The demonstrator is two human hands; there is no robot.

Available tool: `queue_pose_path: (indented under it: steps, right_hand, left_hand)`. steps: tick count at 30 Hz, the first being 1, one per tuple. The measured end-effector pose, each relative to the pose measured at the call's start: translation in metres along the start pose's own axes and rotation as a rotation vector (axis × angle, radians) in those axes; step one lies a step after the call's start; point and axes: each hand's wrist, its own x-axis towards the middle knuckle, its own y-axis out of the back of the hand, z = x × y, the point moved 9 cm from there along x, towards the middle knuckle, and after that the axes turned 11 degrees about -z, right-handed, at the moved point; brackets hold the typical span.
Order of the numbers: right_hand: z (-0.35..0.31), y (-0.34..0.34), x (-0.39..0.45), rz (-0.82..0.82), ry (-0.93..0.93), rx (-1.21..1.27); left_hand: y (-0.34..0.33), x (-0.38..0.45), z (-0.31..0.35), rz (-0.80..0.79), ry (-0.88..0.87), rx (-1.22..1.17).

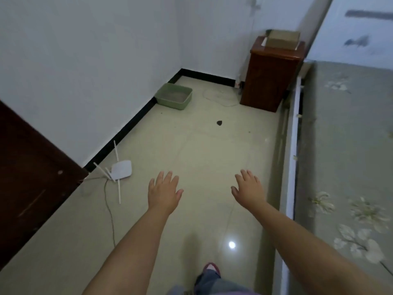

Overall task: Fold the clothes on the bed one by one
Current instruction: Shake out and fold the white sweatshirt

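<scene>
The bed (348,158) runs along the right side, covered by a grey-green sheet with a pale flower print. No clothes show on the part of it in view. My left hand (163,191) and my right hand (247,189) are stretched out in front of me over the tiled floor, palms down, fingers straight and spread, holding nothing. My right hand is a little left of the bed's white edge.
A brown wooden nightstand (271,75) with a cardboard box (281,39) on top stands at the bed's head. A green litter tray (174,95) sits in the far corner. A white router (121,169) with cables lies by the left wall, beside a dark wooden door (29,177).
</scene>
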Motion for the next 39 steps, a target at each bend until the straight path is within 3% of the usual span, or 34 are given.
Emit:
queue_pose_path:
  steps: [8,17,24,33,39]
  right_hand:
    - [0.079,0.081,0.143,0.024,-0.141,0.063]
    - [0.23,0.168,0.247,0.098,-0.537,0.223]
    - [0.362,0.172,0.258,0.149,-0.806,0.396]
    - [0.578,0.145,0.229,0.07,-1.11,0.601]
    - [0.674,0.133,0.205,0.066,-1.312,0.705]
  left_hand:
    - [0.097,0.197,0.065,0.03,-0.19,0.117]
    - [0.208,0.398,0.217,0.063,-0.519,0.304]
    - [0.229,0.481,0.405,0.035,-0.794,0.433]
    - [0.239,0.527,0.666,-0.003,-1.085,0.564]
    - [0.251,0.547,0.807,0.031,-1.251,0.691]
